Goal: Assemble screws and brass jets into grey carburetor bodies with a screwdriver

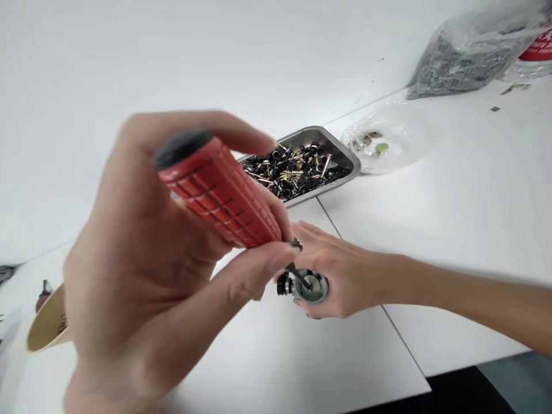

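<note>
My left hand is close to the camera and grips a screwdriver with a red ribbed handle and a black end cap. Its thin tip points down into a small round metal part, which has a black knob on its left side. My right hand reaches in from the right and holds that part upright on the white table.
A steel tray of several black and brass small parts sits behind the hands. A clear plastic bag lies to its right, and a bag of grey parts at the far right. A tan paper cup stands at the left edge.
</note>
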`<state>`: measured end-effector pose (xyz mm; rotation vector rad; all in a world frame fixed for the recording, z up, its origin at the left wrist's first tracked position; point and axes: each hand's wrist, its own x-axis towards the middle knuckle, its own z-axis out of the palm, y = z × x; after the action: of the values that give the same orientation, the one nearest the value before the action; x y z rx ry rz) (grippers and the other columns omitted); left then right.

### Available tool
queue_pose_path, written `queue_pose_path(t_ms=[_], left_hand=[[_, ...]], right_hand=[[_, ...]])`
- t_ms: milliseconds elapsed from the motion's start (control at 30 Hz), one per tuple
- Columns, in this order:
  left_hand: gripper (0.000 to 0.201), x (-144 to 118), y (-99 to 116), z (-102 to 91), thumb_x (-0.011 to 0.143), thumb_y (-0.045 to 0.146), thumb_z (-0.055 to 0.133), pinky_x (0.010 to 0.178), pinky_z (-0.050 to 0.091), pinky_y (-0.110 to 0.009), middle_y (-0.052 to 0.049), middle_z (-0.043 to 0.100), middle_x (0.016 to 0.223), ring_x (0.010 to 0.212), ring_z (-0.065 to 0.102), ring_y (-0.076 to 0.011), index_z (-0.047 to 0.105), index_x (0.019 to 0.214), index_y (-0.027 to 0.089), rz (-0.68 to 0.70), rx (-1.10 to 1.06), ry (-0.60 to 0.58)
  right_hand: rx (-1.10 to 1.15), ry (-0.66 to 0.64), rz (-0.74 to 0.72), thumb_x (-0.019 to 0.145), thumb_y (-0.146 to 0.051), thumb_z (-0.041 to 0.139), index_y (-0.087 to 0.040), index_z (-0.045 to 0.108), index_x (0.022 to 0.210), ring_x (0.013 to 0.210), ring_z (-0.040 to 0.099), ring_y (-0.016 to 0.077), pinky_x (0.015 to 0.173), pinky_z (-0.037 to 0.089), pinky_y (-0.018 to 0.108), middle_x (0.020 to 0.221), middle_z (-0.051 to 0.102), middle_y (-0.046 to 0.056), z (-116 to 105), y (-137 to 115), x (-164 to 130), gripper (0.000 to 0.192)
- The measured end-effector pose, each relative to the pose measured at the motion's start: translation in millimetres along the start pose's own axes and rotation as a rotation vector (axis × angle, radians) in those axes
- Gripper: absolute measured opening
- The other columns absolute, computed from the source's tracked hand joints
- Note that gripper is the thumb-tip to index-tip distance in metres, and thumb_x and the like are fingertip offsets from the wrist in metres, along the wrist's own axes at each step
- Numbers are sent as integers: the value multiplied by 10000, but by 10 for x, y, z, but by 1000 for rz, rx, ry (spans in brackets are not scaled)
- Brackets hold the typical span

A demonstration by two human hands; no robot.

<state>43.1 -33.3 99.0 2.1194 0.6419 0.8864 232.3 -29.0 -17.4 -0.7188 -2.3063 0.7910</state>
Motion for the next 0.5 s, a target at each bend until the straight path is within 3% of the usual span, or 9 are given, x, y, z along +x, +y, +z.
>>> queue_pose_path(t_ms=[67,167,300,367,500], left_hand=[[463,48,78,47,794,260,726,697,605,-314,66,382,1450,944,640,-165,569,1203,413,-19,20,95],[510,131,160,55,764,108,720,579,587,-290,4,560,1222,804,654,-148,589,1186,362,-20,61,177],[273,252,201,-24,746,162,759,509,559,-283,-26,648,913,682,628,-147,711,1002,244,120,54,225],[280,300,234,-81,714,174,795,416,500,-250,-33,661,849,601,597,-122,741,984,224,134,50,209],[353,313,361,-186,752,145,754,355,462,-220,-52,697,884,578,611,-118,717,1092,232,3,32,108]], right_hand=[[6,0,-11,735,-225,705,-198,656,1051,1008,430,211,954,412,402,1166,450,84,-1,-3,2,320],[6,-3,-11,730,-220,703,-206,666,1050,1009,431,209,961,411,401,1156,449,82,-17,-19,3,322],[26,-4,-37,727,-195,697,-212,670,1055,992,445,200,949,419,391,1121,453,78,-33,-31,11,329],[35,1,-72,731,-213,697,-218,668,1058,1024,450,206,962,412,393,1132,455,75,-31,-24,20,328],[31,-18,-124,748,-242,692,-224,667,1062,1099,444,216,1019,379,409,1156,466,72,-28,-17,42,316]])
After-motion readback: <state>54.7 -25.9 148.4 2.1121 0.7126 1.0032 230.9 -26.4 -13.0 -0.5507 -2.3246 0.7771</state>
